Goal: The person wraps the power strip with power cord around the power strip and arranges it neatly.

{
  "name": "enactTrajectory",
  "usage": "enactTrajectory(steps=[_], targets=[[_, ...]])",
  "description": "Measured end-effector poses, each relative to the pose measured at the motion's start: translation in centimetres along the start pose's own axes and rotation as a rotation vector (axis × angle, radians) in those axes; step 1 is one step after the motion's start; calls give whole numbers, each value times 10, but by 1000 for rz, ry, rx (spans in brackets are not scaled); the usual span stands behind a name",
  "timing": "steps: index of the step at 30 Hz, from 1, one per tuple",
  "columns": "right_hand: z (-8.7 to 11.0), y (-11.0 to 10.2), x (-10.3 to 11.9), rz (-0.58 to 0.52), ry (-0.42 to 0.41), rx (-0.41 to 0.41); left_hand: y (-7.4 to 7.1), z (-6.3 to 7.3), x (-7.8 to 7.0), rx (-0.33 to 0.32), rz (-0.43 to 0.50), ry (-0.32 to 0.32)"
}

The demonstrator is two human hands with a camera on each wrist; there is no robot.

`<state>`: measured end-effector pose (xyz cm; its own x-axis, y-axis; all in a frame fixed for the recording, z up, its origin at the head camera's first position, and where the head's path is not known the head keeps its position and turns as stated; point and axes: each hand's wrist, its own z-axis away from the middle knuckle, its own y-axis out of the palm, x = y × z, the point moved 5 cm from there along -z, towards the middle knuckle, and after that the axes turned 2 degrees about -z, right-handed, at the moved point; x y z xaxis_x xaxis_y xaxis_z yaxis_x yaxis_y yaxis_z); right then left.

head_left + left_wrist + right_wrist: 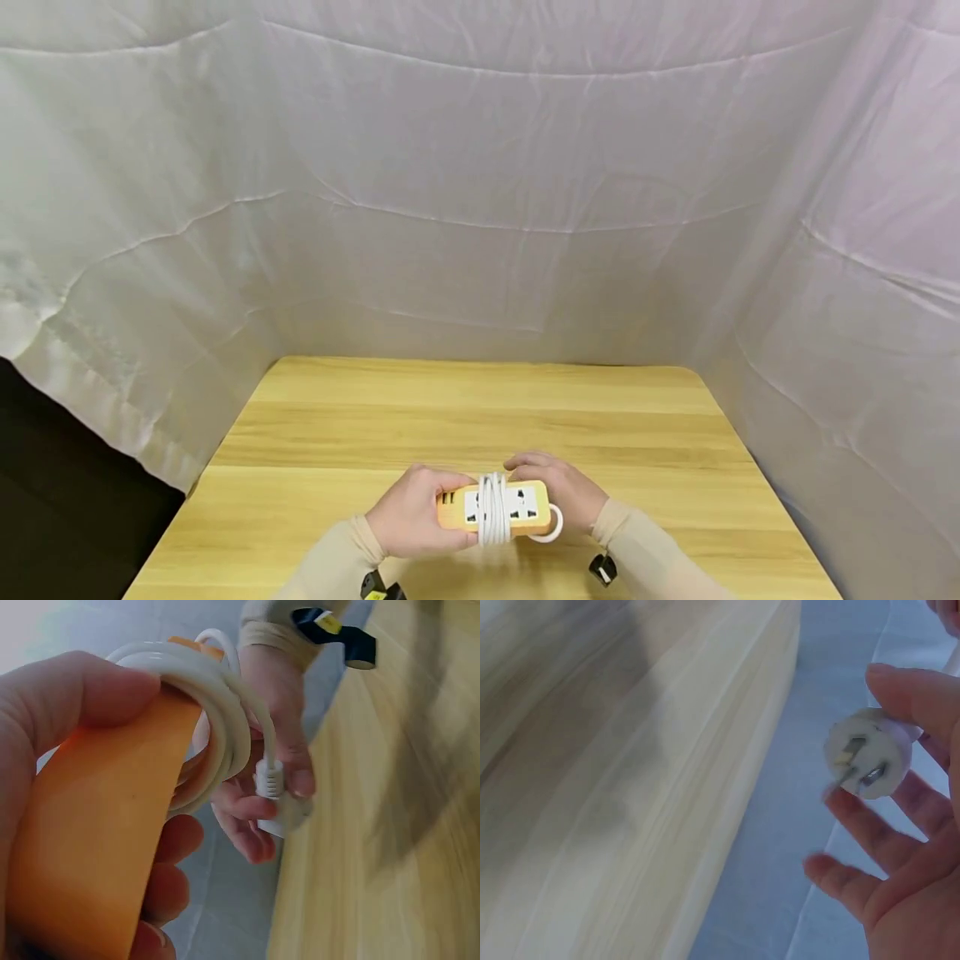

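An orange power strip with white socket panels is held up over the table's near part, its white cord wound several times round the middle. My left hand grips its left end, thumb on one edge and fingers on the other. Behind the strip's right end is my right hand, partly hidden in the head view. In the right wrist view the right hand's thumb and fingers pinch the white plug, with its metal prongs facing the camera. A short length of cord runs from the wound loops to the plug in the left wrist view.
The light wooden table spreads under both hands. Pale fabric curtains hang along its back and sides. A dark gap shows at the lower left, and a black wrist device sits below the right sleeve.
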<state>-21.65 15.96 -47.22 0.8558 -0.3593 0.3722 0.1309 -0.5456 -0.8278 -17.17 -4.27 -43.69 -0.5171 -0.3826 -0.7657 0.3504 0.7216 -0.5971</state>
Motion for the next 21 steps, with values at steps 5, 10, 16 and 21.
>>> enactTrajectory(steps=[5, 10, 16, 21], targets=[[0, 3, -7, 13, -60, 17, 8, -1, 2, 36, -39, 59], [-4, 1, -10, 39, -49, 39, 14, -4, 4, 53, -73, 96], [-10, 2, -13, 67, 38, 94, 26, -6, 12, 78, -155, 119], [-9, 7, -15, 84, 82, 134, 34, -7, 21, 102, -183, 85]])
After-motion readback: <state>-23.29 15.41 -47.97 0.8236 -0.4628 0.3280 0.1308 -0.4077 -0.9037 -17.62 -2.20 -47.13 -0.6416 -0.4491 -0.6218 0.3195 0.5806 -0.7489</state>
